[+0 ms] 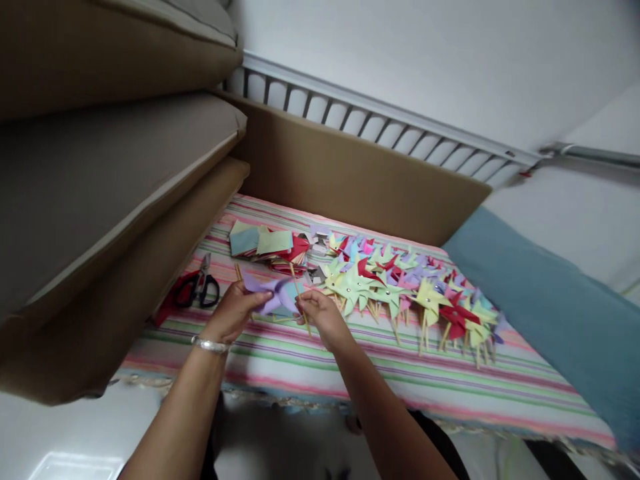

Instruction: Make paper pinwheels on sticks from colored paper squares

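Observation:
My left hand (235,308), with a silver bracelet at the wrist, pinches a purple paper pinwheel (274,297) whose blades are folded in. Between the fingertips of my right hand (323,315) is a thin wooden stick (300,293), tilted beside the pinwheel's right edge. Whether stick and pinwheel touch I cannot tell. Behind and below the pinwheel lie a light blue piece of paper and a few more sticks. To the left of my left hand rest black-handled scissors (203,287). Right of my right hand lies a large group of finished-looking pinwheels (357,287) on sticks.
Stacks of coloured paper squares (274,243) lie behind my hands, near small grey-white boxes (319,241). A striped cloth (320,377) covers the surface. Large cushions (125,153) rise at the left, a brown board (350,160) stands at the back, and blue fabric (540,300) is at the right.

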`<state>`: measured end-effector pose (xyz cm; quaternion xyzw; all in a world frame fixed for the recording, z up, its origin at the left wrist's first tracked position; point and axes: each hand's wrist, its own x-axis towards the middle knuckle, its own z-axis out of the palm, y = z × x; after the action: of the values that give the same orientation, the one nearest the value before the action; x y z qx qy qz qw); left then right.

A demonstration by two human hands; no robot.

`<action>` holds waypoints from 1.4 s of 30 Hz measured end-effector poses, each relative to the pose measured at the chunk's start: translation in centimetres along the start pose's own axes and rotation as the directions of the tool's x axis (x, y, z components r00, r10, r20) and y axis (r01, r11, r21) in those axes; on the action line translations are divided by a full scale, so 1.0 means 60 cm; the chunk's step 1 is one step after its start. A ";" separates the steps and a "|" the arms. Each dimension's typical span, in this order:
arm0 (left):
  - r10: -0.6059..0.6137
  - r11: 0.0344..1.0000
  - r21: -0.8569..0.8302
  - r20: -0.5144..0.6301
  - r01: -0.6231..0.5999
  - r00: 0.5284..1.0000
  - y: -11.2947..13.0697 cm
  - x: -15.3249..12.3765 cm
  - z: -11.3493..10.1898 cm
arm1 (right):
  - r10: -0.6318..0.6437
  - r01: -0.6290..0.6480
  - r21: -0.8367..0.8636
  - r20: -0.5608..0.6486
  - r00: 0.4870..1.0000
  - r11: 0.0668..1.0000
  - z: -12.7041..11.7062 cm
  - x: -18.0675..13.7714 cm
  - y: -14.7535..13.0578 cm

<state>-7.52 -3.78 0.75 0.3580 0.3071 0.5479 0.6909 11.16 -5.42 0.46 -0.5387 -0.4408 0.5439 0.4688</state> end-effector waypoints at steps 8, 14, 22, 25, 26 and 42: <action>0.033 0.951 0.270 0.387 -0.147 0.922 -0.028 0.005 0.062 | -0.117 0.112 -0.063 -0.078 0.990 0.992 -0.032 -0.062 -0.027; 0.213 0.908 0.281 0.328 -0.310 0.920 -0.010 0.006 0.075 | -0.217 0.203 -0.127 -0.112 0.970 0.971 -0.025 -0.075 -0.060; 0.345 0.848 0.287 0.337 -0.445 0.876 0.029 -0.007 0.073 | -0.344 0.331 -0.133 -0.086 0.935 0.934 -0.001 -0.081 -0.082; 0.403 0.795 0.319 0.360 -0.516 0.842 0.038 -0.013 0.066 | -0.345 0.332 -0.121 -0.102 0.933 0.935 0.008 -0.086 -0.087; 0.426 0.778 0.323 0.361 -0.540 0.830 0.040 -0.014 0.064 | -0.344 0.332 -0.117 -0.108 0.933 0.936 0.011 -0.087 -0.088; 0.509 0.769 0.281 0.277 -0.575 0.815 0.045 -0.020 0.061 | -0.354 0.333 -0.202 -0.078 0.932 0.921 0.014 -0.096 -0.095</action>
<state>-6.21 -5.14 5.06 0.5981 0.2176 0.6247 0.4525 10.41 -10.06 7.07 -0.5240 -0.5501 0.3784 0.5287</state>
